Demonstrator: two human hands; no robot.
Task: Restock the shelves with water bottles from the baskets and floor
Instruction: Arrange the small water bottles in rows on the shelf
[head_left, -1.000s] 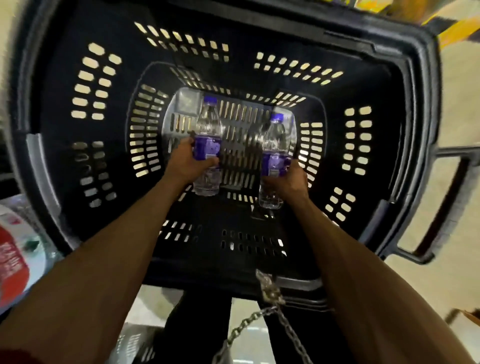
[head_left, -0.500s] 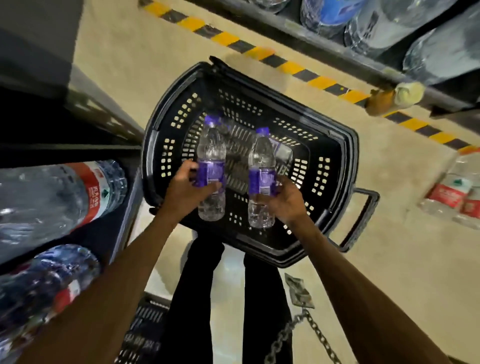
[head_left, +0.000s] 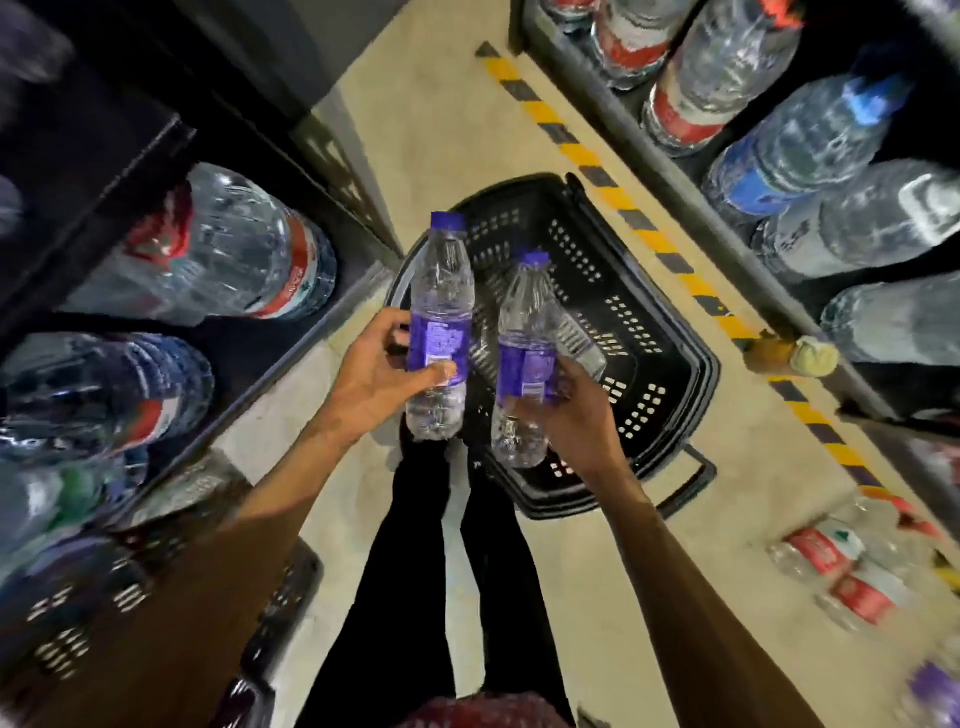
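Observation:
My left hand (head_left: 376, 376) grips a clear water bottle with a purple label and cap (head_left: 441, 291) around its middle. My right hand (head_left: 571, 410) grips a second purple-labelled bottle (head_left: 522, 312) the same way. Both bottles are held upright, side by side, well above the black plastic basket (head_left: 670, 374) that stands on the floor below them. No bottles show inside the basket. Shelves hold large water bottles on the left (head_left: 234, 249) and on the right (head_left: 810, 140).
Several red-labelled bottles (head_left: 852, 577) lie on the beige floor at the lower right. A yellow-and-black hazard stripe (head_left: 649, 234) runs along the right shelf's base. Another black basket (head_left: 280, 608) sits at the lower left. My black-trousered legs (head_left: 415, 571) stand beside the basket.
Both hands have lifted the two purple-labelled bottles up out of the basket. My view has risen, so the basket now looks small and the shelves on both sides have come into view.

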